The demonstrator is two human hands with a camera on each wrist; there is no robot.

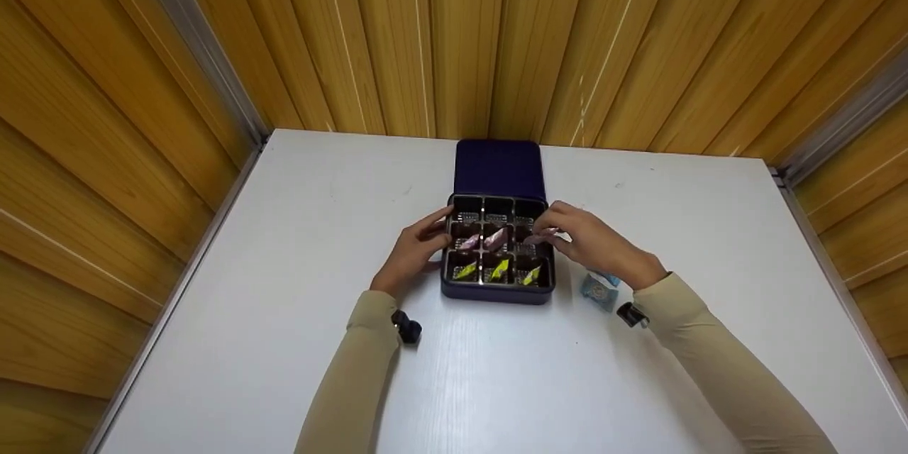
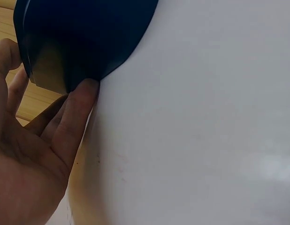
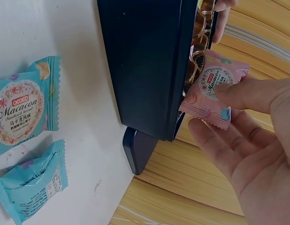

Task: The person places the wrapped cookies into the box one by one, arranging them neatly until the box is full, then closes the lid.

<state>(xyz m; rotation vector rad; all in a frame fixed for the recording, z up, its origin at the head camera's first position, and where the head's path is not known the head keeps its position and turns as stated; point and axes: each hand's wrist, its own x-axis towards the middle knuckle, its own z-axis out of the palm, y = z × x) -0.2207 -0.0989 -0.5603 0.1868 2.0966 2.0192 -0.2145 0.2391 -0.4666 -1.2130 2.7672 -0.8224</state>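
Note:
A dark blue box [image 1: 496, 292] with a divided insert stands on the white table. Between thumb and fingers, my right hand [image 1: 585, 237] pinches a pink macaron packet [image 3: 196, 101] over the middle row's right compartment. Fingers and thumb of my left hand [image 1: 413, 248] rest against the box's left side. Yellow-green packets [image 1: 499, 270] sit in the three front compartments. The left and middle compartments of the middle row hold pink packets [image 1: 496, 239]. Beside the box on the right lie two light blue macaron packets [image 3: 30, 185], partly covered by my right arm in the head view.
Behind the box, the dark blue lid [image 1: 498, 169] lies at the table's back edge. Yellow wood-look panels [image 1: 461, 35] rise behind and on both sides of the white table [image 1: 340, 191]. Black wrist cameras [image 1: 406, 327] sit at both cuffs.

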